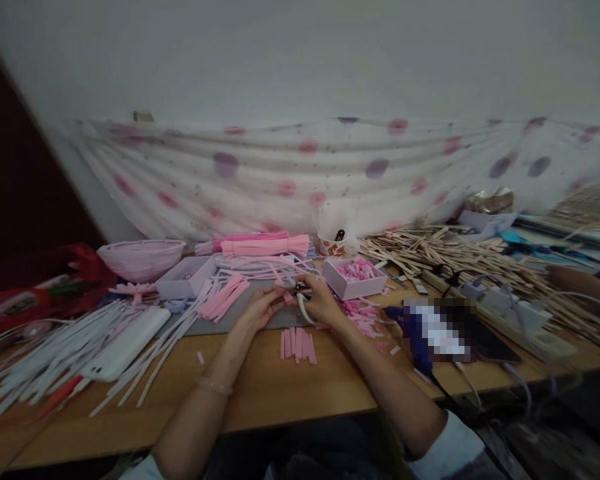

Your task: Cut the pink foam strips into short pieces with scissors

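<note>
My left hand pinches a pink fuzzy strip, which looks like a pipe cleaner and curves up over the fingers. Beside it, my right hand is closed around small pliers or cutters with a pale handle and a dark head. The tool's jaws are close to the strip; whether they touch it is too small to tell. Short pink pieces lie in a row on the wood in front of my hands. More cut bits are heaped right of my right hand, below a white box of pink pieces.
Long white strips and a white phone-like slab lie left. Pink bundles and a pale basket stand behind. To the right are a blue glue gun, a power strip with cables, and wooden sticks.
</note>
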Motion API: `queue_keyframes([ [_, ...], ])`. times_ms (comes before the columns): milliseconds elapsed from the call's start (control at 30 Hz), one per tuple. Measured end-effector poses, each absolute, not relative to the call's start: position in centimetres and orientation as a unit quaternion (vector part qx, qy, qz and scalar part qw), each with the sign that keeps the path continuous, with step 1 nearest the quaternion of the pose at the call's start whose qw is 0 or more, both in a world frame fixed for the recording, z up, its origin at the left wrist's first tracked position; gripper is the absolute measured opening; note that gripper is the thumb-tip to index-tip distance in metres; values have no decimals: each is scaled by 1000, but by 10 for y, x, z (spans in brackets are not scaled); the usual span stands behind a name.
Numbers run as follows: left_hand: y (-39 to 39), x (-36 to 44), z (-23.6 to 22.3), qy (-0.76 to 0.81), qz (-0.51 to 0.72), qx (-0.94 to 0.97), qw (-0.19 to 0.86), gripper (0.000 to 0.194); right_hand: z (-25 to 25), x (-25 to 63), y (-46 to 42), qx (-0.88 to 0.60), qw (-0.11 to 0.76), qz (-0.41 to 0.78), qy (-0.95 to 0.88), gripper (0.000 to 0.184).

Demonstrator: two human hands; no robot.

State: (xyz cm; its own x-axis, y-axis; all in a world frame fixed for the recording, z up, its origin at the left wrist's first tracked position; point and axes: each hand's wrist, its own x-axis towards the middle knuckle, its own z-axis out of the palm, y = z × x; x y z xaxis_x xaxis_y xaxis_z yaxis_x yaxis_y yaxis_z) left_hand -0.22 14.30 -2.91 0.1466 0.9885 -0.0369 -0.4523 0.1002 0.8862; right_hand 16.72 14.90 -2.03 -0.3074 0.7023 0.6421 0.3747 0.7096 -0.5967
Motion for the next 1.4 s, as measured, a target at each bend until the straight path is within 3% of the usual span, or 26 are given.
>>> queue_keyframes([
  [267,145,-2,-33,332,543,399,661,22,-22,167,150,-341,478,190,-787,36],
  [400,146,-6,-24,361,574,403,615,26,-18,168,150,-359,471,215,-777,38],
  [633,142,-15,-16,508,612,546,264,16,-7,171,138,-443,398,99,-797,37],
  [800,135,-5,-16,496,606,601,159,8,-4,167,129,-460,362,72,-807,38],
  [1067,129,2,-15,473,592,643,113,15,0,163,126,-468,349,58,-810,33],
  [1400,129,3,-19,481,602,624,130,13,-2,164,126,-462,346,46,-815,26],
])
